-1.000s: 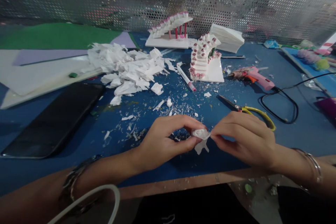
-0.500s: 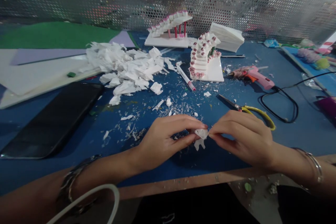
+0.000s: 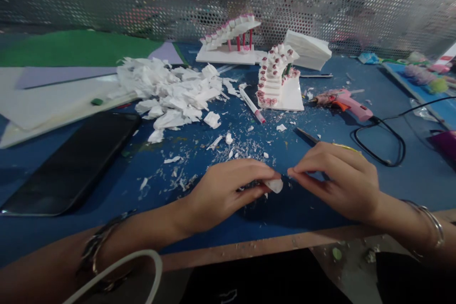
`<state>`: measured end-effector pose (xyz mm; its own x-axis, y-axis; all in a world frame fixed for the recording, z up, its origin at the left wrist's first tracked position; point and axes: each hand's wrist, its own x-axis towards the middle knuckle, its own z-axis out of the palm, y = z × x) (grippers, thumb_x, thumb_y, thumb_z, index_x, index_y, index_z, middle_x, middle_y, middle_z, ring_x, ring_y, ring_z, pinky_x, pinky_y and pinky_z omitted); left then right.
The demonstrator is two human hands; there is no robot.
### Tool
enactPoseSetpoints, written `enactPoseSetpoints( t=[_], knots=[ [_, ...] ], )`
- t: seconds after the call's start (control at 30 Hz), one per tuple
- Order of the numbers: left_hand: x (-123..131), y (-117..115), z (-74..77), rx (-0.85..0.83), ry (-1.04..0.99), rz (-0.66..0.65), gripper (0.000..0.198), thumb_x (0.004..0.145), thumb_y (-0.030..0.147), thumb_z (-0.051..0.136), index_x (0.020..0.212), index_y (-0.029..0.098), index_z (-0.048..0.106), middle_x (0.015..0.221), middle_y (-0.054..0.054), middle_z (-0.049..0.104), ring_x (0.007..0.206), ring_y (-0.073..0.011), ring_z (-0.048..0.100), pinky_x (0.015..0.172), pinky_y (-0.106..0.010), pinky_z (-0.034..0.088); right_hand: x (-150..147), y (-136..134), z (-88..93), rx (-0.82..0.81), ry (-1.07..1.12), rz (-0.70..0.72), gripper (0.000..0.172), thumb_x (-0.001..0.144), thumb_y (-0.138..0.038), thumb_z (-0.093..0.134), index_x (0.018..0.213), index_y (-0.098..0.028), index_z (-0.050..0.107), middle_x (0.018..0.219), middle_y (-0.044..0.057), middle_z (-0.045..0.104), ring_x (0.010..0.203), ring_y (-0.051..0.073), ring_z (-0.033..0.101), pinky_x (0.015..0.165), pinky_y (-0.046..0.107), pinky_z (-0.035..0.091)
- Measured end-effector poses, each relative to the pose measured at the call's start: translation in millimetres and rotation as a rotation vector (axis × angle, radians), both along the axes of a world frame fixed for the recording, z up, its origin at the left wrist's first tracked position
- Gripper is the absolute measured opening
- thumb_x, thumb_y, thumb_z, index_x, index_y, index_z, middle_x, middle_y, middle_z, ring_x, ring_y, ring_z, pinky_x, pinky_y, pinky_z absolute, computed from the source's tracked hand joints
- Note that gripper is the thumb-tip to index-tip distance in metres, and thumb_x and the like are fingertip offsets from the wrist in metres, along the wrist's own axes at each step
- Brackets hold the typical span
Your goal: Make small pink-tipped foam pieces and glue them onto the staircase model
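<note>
My left hand pinches a small white paper piece between thumb and fingers, low over the blue mat. My right hand hovers just to the right of it, thumb and forefinger pressed together in a pinch; whether anything is between them is not clear. Its fingertips sit a little apart from the paper piece. Yellow-handled scissors lie right behind my right hand, mostly hidden by it.
A heap of white paper scraps lies at centre left, a dark phone left of it. Two white model staircases, a marker, a pink glue gun with black cord and foam sheets stand behind. A perforated metal screen closes the back.
The dangling strip of paper between my hands is gone; only a small piece stays in my left hand. My right hand has drawn slightly away to the right and up.
</note>
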<state>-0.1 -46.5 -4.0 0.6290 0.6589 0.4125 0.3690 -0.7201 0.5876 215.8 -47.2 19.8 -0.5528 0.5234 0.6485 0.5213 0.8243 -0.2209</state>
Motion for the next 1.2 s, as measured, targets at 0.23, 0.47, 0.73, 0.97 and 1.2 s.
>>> enactPoseSetpoints(
  t=[0.23,0.47,0.73,0.97,1.2],
  knots=[
    [1.5,-2.1,4.9,-0.084,-0.054,0.137,0.012,0.078,0.025,0.059,0.088,0.02,0.058,0.084,0.003,0.069,0.074,-0.0068,0.065,0.068,-0.011,0.048,1.8,0.4,2.3,-0.044,0.007,-0.043,0.004,0.078,-0.014,0.057,0.08,-0.016,0.055,0.066,-0.002,0.057,0.059,0.007,0.051,0.054,0.02,0.04],
    [4.8,-1.8,7.5,-0.109,-0.075,0.191,0.008,0.076,0.024,0.061,0.082,0.019,0.058,0.078,0.001,0.068,0.072,-0.0105,0.065,0.063,-0.016,0.05,2.5,1.3,-1.7,-0.104,-0.004,-0.005,0.009,0.083,-0.014,0.047,0.075,-0.017,0.05,0.066,-0.001,0.052,0.06,0.008,0.048,0.056,0.021,0.039],
    [5.4,-1.1,3.0,-0.182,-0.187,0.231,0.012,0.075,0.024,0.062,0.084,0.016,0.057,0.077,-0.002,0.065,0.067,-0.0102,0.063,0.06,-0.018,0.053,-2.4,-0.6,-4.0,-0.087,0.031,0.027,0.005,0.078,-0.014,0.059,0.079,-0.016,0.054,0.064,-0.003,0.057,0.058,0.005,0.051,0.056,0.017,0.041],
    [9.4,-3.0,2.8,-0.226,-0.288,0.194,0.01,0.073,0.021,0.063,0.078,0.015,0.055,0.077,-0.002,0.064,0.067,-0.0099,0.063,0.058,-0.017,0.055,-6.5,-2.5,-7.6,-0.073,0.0,0.104,0.007,0.077,-0.012,0.06,0.084,-0.014,0.06,0.072,0.001,0.065,0.066,0.007,0.057,0.063,0.017,0.047],
    [10.9,-3.8,3.1,-0.23,-0.297,0.167,0.01,0.073,0.017,0.062,0.076,0.015,0.054,0.078,-0.003,0.065,0.067,-0.0106,0.064,0.059,-0.018,0.055,-7.4,-2.8,-7.9,-0.078,0.004,0.081,0.008,0.079,-0.015,0.059,0.086,-0.016,0.061,0.073,0.0,0.065,0.068,0.007,0.058,0.064,0.017,0.049]
  ],
)
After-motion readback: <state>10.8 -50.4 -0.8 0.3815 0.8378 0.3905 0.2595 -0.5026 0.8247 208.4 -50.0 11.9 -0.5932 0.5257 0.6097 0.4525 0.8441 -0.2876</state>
